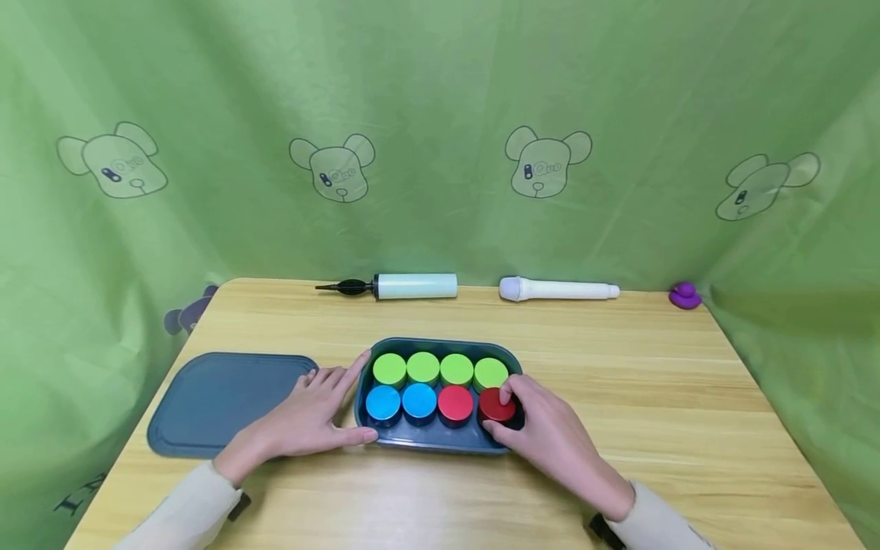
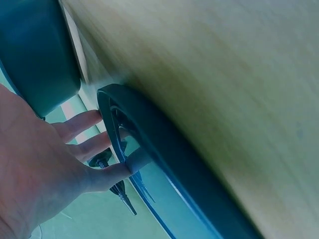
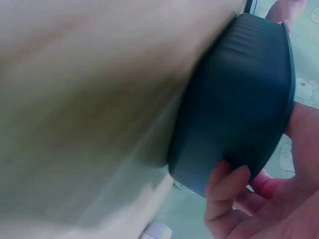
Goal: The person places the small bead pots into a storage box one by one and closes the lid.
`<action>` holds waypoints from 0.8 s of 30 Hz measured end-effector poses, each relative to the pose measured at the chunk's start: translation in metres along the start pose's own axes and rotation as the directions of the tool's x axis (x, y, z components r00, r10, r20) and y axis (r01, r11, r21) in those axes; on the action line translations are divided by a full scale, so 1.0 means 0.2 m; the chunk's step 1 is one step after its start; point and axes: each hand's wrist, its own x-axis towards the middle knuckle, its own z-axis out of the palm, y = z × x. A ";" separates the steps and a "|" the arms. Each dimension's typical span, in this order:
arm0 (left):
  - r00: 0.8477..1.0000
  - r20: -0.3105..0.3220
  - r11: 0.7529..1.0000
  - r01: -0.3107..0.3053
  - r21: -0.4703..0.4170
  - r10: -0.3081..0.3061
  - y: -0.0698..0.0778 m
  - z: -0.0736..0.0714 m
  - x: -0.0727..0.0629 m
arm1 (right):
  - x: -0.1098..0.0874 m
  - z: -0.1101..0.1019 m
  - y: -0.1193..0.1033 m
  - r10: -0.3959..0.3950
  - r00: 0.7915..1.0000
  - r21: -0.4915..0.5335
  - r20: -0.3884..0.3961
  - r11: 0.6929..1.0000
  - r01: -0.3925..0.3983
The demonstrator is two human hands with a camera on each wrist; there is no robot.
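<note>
A dark blue-grey rectangular box (image 1: 440, 439) with rounded corners stands open on the table. Inside it, several round pieces with green tops (image 1: 422, 368) form the back row. In front are two blue-topped round pieces (image 1: 419, 401), one red-topped round piece (image 1: 455, 404) and a darker red-topped round piece (image 1: 496, 406). My right hand (image 1: 557, 431) pinches that darker one at the box's right end; its other fingers lie by the box's outer wall (image 3: 234, 99). My left hand (image 1: 309, 412) straddles the left end, thumb and index finger extended to the box's corners, other fingers over a flat lid (image 1: 220, 405).
Along the table's back edge lie a hand pump (image 1: 415, 286) with a black nozzle, a white toy microphone (image 1: 564, 289) and a purple rubber duck (image 1: 684, 295). A green curtain (image 1: 440, 214) printed with bear heads hangs behind and beside the wooden table (image 1: 632, 359).
</note>
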 end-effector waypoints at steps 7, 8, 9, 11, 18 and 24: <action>1.000 -0.006 1.000 -0.011 -0.002 0.011 0.02 0.00 0.01 | 0.03 -0.03 -0.01 0.031 0.998 -0.049 0.060 0.998 -0.028; 1.000 -0.006 1.000 -0.010 -0.002 0.010 0.02 0.00 0.01 | 0.03 -0.03 -0.02 0.033 0.997 -0.052 0.067 0.998 -0.029; 1.000 -0.007 1.000 -0.008 -0.001 0.008 0.02 0.00 0.01 | 0.04 -0.03 -0.02 0.034 0.997 -0.054 0.074 0.998 -0.030; 1.000 -0.008 1.000 -0.005 0.000 0.005 0.02 0.00 0.01 | 0.04 -0.03 -0.02 0.033 0.996 -0.056 0.084 0.998 -0.028; 1.000 0.006 1.000 -0.002 -0.005 0.002 0.02 -0.01 0.01 | 0.03 -0.03 -0.02 0.001 0.998 -0.055 0.063 0.998 0.002; 1.000 -0.001 1.000 0.004 0.015 -0.004 0.03 -0.04 -0.01 | -0.01 -0.02 -0.01 -0.114 0.993 -0.101 -0.037 0.989 0.110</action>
